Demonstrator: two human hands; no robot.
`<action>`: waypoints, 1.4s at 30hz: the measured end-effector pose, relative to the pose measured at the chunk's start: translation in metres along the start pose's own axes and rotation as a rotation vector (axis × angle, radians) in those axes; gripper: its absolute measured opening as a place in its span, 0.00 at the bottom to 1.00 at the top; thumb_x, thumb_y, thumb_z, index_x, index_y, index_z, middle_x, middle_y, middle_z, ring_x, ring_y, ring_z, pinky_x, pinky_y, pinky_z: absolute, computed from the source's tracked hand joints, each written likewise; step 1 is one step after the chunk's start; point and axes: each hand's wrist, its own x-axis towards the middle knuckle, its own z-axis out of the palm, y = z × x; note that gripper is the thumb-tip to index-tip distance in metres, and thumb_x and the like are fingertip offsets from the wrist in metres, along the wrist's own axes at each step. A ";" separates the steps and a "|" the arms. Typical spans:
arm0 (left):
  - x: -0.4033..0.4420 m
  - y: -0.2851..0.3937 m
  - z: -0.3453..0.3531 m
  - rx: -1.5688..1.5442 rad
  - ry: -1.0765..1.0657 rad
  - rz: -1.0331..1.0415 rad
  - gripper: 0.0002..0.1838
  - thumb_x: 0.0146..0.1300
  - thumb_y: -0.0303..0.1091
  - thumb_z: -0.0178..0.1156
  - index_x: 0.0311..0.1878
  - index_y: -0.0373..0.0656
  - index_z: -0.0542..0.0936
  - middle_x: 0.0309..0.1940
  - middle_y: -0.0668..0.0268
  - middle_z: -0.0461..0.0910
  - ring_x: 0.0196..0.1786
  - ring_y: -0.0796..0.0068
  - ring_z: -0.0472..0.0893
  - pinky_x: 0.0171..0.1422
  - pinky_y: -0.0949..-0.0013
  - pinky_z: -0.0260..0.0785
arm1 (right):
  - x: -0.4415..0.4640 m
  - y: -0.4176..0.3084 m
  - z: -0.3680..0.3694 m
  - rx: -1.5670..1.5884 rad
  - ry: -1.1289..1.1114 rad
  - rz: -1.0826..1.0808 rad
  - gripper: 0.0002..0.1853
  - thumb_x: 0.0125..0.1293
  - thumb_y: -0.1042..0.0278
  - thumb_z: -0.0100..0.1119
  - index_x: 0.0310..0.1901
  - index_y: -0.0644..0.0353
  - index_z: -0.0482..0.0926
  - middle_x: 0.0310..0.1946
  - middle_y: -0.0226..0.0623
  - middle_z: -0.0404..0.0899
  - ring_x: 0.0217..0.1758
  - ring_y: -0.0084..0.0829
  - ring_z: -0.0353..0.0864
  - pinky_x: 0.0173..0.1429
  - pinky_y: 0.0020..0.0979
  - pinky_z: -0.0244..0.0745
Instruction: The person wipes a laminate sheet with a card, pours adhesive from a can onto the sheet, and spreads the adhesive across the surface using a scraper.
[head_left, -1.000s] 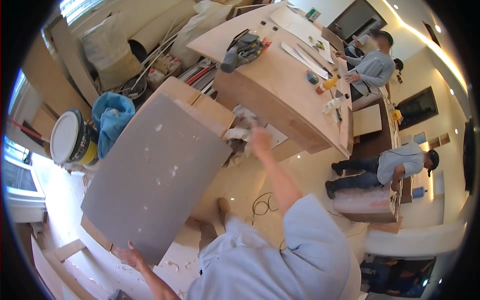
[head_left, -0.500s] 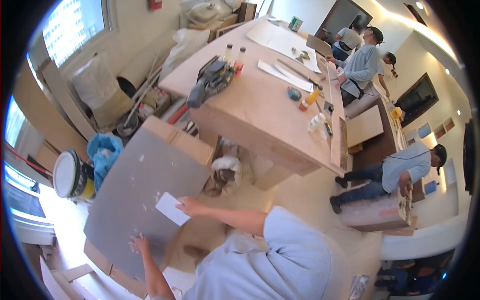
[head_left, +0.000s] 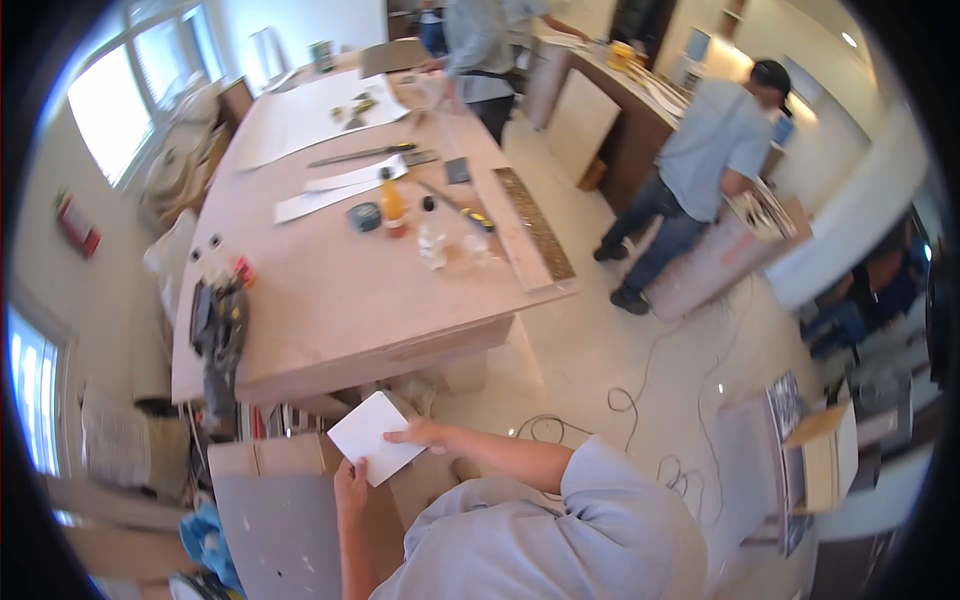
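Observation:
A thin white square piece [head_left: 368, 428], like card or a tile sample, is held up between my two hands. My left hand [head_left: 351, 488] grips its lower left edge, thumb against the face. At its right side, my right hand [head_left: 420, 434] is closed on the edge with fingers lying over the surface. Below and to the left lies a grey board [head_left: 275, 520], next to a cardboard box [head_left: 270, 457]. What the piece is made of cannot be told.
A large wooden table [head_left: 330, 335] stands ahead, bearing a belt sander [head_left: 218, 330], an orange bottle [head_left: 392, 208], a blue tape measure [head_left: 364, 216] and white sheets [head_left: 300, 120]. A co-worker [head_left: 700, 160] bends over a box at right. Cables [head_left: 622, 400] trail across the floor.
My left hand has left the grey board and taken hold of the white piece, which only my right hand held before. My view has swung to the right, towards the table and floor.

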 end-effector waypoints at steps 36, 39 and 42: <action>0.125 0.277 0.369 -0.290 -0.715 0.059 0.17 0.67 0.44 0.57 0.33 0.38 0.82 0.27 0.66 0.83 0.30 0.80 0.81 0.38 0.75 0.73 | -0.342 -0.017 -0.318 0.194 0.575 -0.378 0.18 0.68 0.61 0.56 0.51 0.65 0.71 0.32 0.41 0.80 0.24 0.33 0.80 0.23 0.31 0.75; 0.124 0.283 0.379 -0.277 -0.690 0.091 0.18 0.67 0.45 0.57 0.31 0.38 0.81 0.25 0.65 0.82 0.28 0.80 0.81 0.37 0.76 0.73 | -0.351 -0.024 -0.329 0.457 0.686 -0.540 0.20 0.68 0.61 0.56 0.56 0.62 0.67 0.37 0.40 0.79 0.29 0.33 0.81 0.26 0.33 0.75; 0.120 0.287 0.400 -0.207 -0.803 -0.005 0.19 0.68 0.46 0.55 0.29 0.40 0.81 0.25 0.66 0.82 0.31 0.80 0.81 0.38 0.75 0.74 | -0.369 -0.033 -0.345 0.477 0.773 -0.657 0.21 0.68 0.63 0.55 0.59 0.59 0.64 0.44 0.38 0.77 0.38 0.34 0.80 0.30 0.35 0.77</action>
